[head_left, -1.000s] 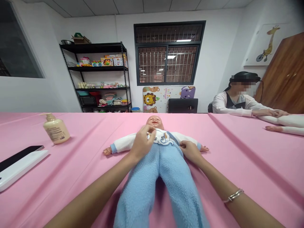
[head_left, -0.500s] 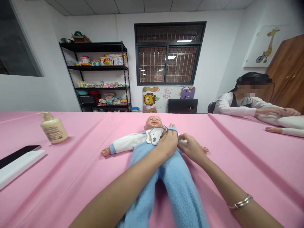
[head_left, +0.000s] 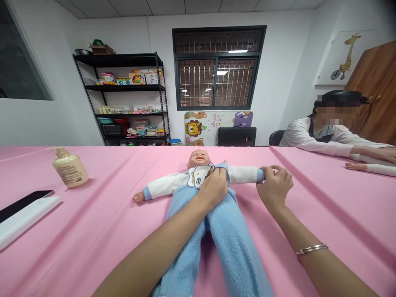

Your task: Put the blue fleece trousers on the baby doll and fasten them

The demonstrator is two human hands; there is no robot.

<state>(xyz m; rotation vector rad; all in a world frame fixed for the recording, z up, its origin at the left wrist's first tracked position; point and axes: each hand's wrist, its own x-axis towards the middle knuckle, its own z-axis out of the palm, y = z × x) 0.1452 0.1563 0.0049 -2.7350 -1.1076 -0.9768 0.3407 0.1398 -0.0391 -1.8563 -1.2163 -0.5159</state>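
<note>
A baby doll lies on its back on the pink-covered table, its head away from me. It wears a fleece romper, light blue with white sleeves and an animal face on the chest. My left hand is closed on the romper's blue edge at the chest, beside the animal face. Out to the right, my right hand pinches the blue sleeve cuff at the end of the stretched white sleeve. That cuff hides the doll's hand on this side. The doll's other hand shows past its cuff.
At the left stand a pump bottle, a dark phone and a white box-like object. Across the table at the right, a person reaches toward another doll's limb. Black shelves stand behind.
My right hand has moved right, from beside the doll's chest to the sleeve's end, and the sleeve now lies straight. My left hand stays at the chest. The other person's arms have shifted right.
</note>
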